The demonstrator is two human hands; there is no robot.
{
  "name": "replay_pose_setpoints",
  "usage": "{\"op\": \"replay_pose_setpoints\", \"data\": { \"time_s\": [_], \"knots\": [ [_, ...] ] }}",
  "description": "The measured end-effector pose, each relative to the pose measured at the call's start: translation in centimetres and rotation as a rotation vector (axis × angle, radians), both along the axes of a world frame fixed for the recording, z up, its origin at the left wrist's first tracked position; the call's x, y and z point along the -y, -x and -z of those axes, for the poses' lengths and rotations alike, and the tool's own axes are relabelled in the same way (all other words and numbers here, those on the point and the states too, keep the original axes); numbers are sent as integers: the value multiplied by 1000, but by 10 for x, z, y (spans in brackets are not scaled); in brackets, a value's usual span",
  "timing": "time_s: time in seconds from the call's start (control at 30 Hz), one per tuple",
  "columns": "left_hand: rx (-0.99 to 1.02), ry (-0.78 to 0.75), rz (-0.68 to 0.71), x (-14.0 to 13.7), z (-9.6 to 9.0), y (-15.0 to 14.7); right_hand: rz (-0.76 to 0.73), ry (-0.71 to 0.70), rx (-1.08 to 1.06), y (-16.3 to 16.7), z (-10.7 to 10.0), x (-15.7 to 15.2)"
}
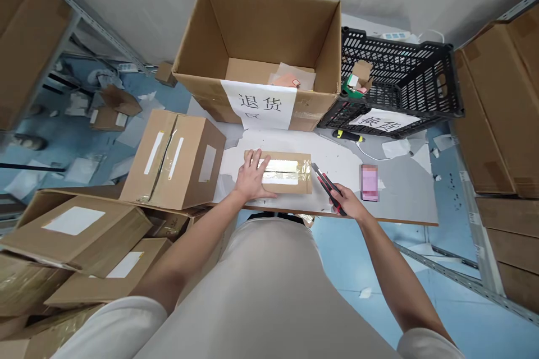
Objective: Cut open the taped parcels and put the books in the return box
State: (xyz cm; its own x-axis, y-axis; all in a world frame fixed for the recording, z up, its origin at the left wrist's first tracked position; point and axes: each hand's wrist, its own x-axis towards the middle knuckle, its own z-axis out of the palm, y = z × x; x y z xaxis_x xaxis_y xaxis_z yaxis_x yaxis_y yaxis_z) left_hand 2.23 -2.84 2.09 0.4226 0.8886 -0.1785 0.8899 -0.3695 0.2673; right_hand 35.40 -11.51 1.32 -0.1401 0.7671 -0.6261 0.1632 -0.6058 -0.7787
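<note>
A small taped cardboard box (290, 186) lies flat on the worktable in front of me, with white labels and shiny clear tape across its top. My left hand (252, 176) rests on the box's left end, fingers spread. In my right hand (347, 201) is a black and red utility knife (326, 184), gripped by its handle. The knife's tip points up and left, close to the box's right end. Between the two hands most of the box top shows.
Behind stands a large open carton (202, 87) with a paper sign, beside a black plastic crate (421, 90). A phone (369, 182) and a yellow-black tool (347, 136) lie to the right. A taped carton (185, 160) stands left; more boxes (76, 230) are stacked nearer.
</note>
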Motion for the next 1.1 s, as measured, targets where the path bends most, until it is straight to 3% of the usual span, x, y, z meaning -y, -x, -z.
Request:
{"op": "replay_pose_setpoints", "data": {
  "time_s": [0.3,0.57,1.0,1.1],
  "knots": [
    [17,-1,-10,1,1,0,-130,-30,158,8,-13,-3],
    [15,9,-5,3,-1,0,-201,2,103,-3,-14,3],
    [1,-25,-7,6,2,-1,-15,2,19,21,3,48],
    [13,-51,4,6,5,0,42,-80,81,17,10,65]
  ]
}}
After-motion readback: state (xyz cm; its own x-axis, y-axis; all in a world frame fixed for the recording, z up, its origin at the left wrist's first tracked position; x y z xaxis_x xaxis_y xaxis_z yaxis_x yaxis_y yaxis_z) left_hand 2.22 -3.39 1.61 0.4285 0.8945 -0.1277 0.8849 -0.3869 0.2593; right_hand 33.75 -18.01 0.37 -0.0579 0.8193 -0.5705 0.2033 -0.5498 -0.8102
